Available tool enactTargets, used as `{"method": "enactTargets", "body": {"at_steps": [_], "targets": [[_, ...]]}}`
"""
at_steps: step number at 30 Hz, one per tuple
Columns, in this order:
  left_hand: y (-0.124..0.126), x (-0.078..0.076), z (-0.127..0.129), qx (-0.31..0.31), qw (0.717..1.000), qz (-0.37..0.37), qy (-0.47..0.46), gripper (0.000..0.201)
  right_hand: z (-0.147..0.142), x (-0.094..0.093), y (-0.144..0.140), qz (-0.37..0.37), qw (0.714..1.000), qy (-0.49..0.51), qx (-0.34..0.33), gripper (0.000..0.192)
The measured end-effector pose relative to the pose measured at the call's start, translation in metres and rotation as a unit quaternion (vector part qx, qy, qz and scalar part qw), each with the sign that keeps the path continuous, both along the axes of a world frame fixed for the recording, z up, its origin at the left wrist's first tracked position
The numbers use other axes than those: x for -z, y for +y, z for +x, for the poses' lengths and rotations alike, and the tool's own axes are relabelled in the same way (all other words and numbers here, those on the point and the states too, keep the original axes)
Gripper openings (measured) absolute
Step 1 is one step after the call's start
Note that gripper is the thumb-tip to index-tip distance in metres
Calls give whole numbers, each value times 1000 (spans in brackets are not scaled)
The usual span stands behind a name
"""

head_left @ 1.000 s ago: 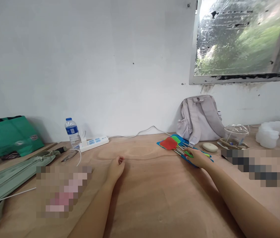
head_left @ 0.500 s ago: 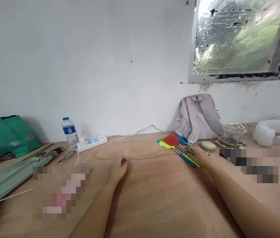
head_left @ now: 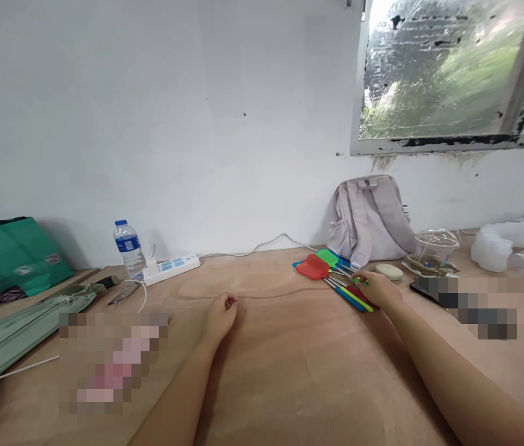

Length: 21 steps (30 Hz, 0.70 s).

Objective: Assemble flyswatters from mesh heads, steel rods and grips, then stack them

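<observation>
A: What is your right hand (head_left: 377,289) doing?

B: Your right hand, right of centre in the frame, lies on the handles of the fly swatters (head_left: 331,276), fingers curled over them. I cannot tell whether you truly grip them or only press on them.

A: And where do the swatters lie?

B: They are fanned on the wooden table (head_left: 290,365), heads toward the upper left of your hand: a red head in front, a green one behind it, a blue one underneath. The handles run down and right under your fingers.

A: Your left hand (head_left: 219,316)?

B: It rests at the frame's centre, loosely curled on the bare table, holding nothing, well apart from the swatters.

A: What stands around?

B: A pale backpack (head_left: 370,217) leans on the wall just behind the swatters. At centre left a water bottle (head_left: 125,246) stands beside a white power strip (head_left: 171,267).
</observation>
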<state>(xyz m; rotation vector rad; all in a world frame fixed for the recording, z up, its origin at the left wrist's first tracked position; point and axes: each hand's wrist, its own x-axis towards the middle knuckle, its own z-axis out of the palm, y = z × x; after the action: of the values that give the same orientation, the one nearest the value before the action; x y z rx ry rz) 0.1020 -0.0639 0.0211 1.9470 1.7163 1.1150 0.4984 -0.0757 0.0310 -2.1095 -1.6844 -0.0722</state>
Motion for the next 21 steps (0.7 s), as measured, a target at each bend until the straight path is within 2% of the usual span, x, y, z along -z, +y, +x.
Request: {"method": "enactTargets", "body": {"at_steps": [4,8,10,11,12,14,17,21], "targets": [[-2,-1,-2,-5,1000,4,12,13,8,3,3,36,999,-9,5,29],[-18,-5,6,-42,992,-28,113,17,-8,-1,3,106,993,-46,-17,26],[-30,-7,20,-40,981,-42,187,16,-36,-3,-3,139,986,-36,-85,25],[-37,-8,29,-25,973,-42,226,15,-53,-2,-8,140,978,-24,-151,24],[-44,-8,39,0,965,-34,261,17,-73,0,-14,130,970,-9,-205,23],[-55,-8,59,56,950,-18,306,20,-114,7,-27,65,955,2,-289,18],[-62,-6,77,101,939,-16,329,20,-166,18,-42,2,937,-36,-346,16],[-57,-3,75,71,943,-36,324,24,-199,14,-39,-19,940,-79,-331,19]]}}
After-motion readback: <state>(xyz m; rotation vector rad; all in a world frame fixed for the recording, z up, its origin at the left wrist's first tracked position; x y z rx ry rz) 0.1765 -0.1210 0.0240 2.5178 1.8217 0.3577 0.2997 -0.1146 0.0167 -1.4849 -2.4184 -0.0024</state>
